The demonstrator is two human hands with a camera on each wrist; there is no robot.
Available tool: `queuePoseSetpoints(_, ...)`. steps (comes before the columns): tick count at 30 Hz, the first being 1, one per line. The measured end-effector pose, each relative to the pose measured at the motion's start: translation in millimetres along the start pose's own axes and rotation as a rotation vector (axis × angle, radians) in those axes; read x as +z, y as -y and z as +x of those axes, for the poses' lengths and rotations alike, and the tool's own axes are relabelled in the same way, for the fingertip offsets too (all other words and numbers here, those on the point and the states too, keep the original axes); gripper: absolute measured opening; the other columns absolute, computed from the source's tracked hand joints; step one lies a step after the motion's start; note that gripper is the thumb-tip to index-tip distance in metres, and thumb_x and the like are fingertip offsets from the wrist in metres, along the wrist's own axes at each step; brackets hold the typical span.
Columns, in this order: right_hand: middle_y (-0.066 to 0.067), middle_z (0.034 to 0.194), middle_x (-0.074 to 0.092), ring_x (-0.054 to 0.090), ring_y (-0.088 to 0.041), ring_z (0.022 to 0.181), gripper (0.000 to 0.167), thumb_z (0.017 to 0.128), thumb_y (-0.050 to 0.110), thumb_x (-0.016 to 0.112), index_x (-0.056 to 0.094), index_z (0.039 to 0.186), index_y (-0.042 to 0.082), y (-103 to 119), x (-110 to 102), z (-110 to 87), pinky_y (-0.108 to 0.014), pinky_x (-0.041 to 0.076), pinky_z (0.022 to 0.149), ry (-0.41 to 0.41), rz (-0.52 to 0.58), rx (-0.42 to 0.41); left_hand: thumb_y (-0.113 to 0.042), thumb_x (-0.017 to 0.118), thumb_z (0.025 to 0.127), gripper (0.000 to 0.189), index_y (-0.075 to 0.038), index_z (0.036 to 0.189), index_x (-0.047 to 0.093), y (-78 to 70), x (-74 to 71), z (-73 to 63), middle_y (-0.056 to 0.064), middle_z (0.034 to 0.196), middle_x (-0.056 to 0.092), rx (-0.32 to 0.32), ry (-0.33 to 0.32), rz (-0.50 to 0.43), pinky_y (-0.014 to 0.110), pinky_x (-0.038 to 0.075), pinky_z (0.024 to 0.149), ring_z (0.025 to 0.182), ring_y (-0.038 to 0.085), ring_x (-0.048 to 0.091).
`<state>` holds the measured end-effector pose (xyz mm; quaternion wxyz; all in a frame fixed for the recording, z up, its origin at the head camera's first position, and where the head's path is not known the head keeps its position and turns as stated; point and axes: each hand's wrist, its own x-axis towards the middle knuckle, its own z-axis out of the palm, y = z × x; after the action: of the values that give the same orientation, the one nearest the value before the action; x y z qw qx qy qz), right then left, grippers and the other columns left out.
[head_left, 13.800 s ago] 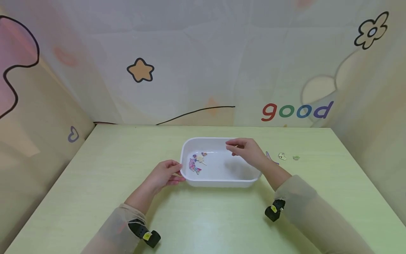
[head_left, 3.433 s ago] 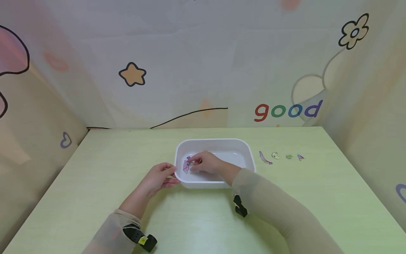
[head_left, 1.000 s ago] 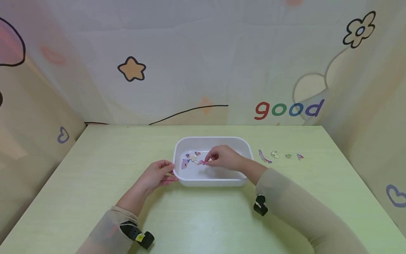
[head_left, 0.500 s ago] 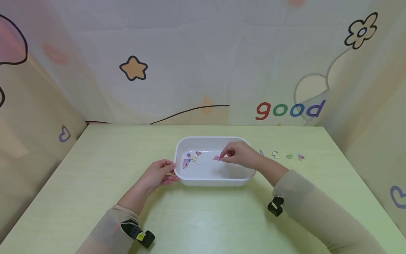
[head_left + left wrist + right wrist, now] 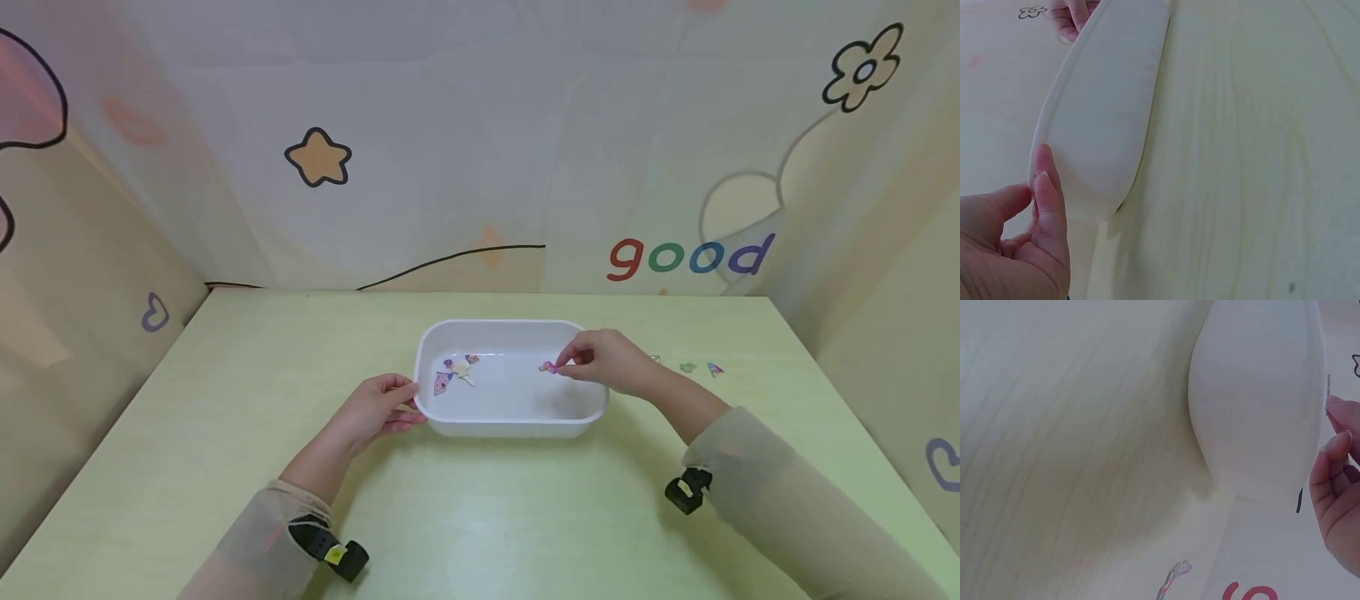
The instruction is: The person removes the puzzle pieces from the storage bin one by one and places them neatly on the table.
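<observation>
My left hand grips the left end of a white plastic tub, thumb at the rim and fingers against the outer wall. In the left wrist view, the thumb and fingers pinch that rim. My right hand pinches a small flat pink cutout, like a sticker, over the right part of the tub. The tub wall hides the cutout in the right wrist view, where the fingers show beside the rim. Several small cutouts lie at the tub's left end, among them a pink one and a pale one.
On the table right of the tub lie a green cutout and a multicoloured one, with another partly behind my right hand. A long pink cutout shows in the right wrist view. A printed cloth backdrop stands behind the table.
My right hand has picked the pink cutout out from the group at the tub's left end and carried it rightward. The left hand keeps its grip on the rim.
</observation>
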<state>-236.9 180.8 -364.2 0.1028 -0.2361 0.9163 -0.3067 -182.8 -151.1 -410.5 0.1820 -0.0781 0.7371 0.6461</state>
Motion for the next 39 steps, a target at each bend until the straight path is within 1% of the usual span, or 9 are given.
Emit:
queuePoseSetpoints(5, -0.002, 0.080, 0.060, 0.049, -0.020, 0.073, 0.015, 0.082, 0.011, 0.072, 0.070, 0.096, 0.006, -7.3, -5.3, -7.6, -0.025, 0.044, 0.061, -0.003, 0.001, 0.018, -0.019, 0.051, 0.097, 0.028, 0.004, 0.114, 0.051, 0.7, 0.4, -0.1, 0.013, 0.093, 0.059, 0.001, 0.001, -0.001, 0.024, 0.053, 0.063, 0.074, 0.018, 0.066)
queuePoseSetpoints(15, -0.001, 0.080, 0.060, 0.050, -0.020, 0.074, 0.013, 0.082, 0.011, 0.072, 0.070, 0.094, 0.006, -20.3, -11.5, -18.1, -0.024, 0.046, 0.062, -0.027, -0.013, 0.042, -0.019, 0.052, 0.097, 0.028, 0.003, 0.114, 0.051, 3.2, -0.5, 1.4, 0.013, 0.095, 0.059, -0.004, -0.010, -0.010, 0.024, 0.053, 0.063, 0.073, 0.018, 0.066)
queuePoseSetpoints(20, -0.002, 0.079, 0.059, 0.049, -0.020, 0.074, 0.013, 0.082, 0.012, 0.072, 0.071, 0.093, 0.005, -26.6, -15.4, -24.3, -0.024, 0.045, 0.060, -0.048, -0.025, 0.036, -0.018, 0.051, 0.097, 0.027, 0.004, 0.113, 0.051, 4.5, -0.5, 1.0, 0.013, 0.093, 0.059, -0.003, -0.009, -0.020, 0.023, 0.053, 0.062, 0.072, 0.017, 0.066)
queuePoseSetpoints(25, -0.002, 0.084, 0.061, 0.049, -0.020, 0.076, 0.016, 0.083, 0.015, 0.071, 0.070, 0.096, 0.006, -31.5, -20.9, -31.3, -0.024, 0.047, 0.062, -0.054, -0.018, 0.061, -0.018, 0.051, 0.097, 0.027, 0.004, 0.113, 0.051, 4.9, -0.5, 1.2, 0.013, 0.092, 0.059, 0.003, -0.004, -0.023, 0.023, 0.053, 0.061, 0.072, 0.017, 0.066)
queuePoseSetpoints(32, -0.002, 0.083, 0.060, 0.049, -0.020, 0.076, 0.017, 0.084, 0.016, 0.070, 0.070, 0.097, 0.005, -39.3, -28.5, -40.4, -0.023, 0.046, 0.061, -0.069, -0.018, 0.089, -0.018, 0.052, 0.097, 0.027, 0.003, 0.113, 0.051, 4.6, 0.1, 2.4, 0.012, 0.092, 0.059, -0.006, -0.008, -0.022, 0.023, 0.053, 0.061, 0.071, 0.017, 0.066)
queuePoseSetpoints(39, -0.004, 0.084, 0.061, 0.052, -0.021, 0.077, 0.018, 0.085, 0.016, 0.069, 0.069, 0.098, 0.004, -46.8, -34.9, -49.0, -0.024, 0.049, 0.063, -0.084, 0.000, 0.133, -0.018, 0.052, 0.097, 0.027, 0.003, 0.113, 0.051, 4.3, 0.2, 2.9, 0.012, 0.091, 0.059, -0.001, -0.008, -0.029, 0.023, 0.053, 0.061, 0.071, 0.017, 0.066)
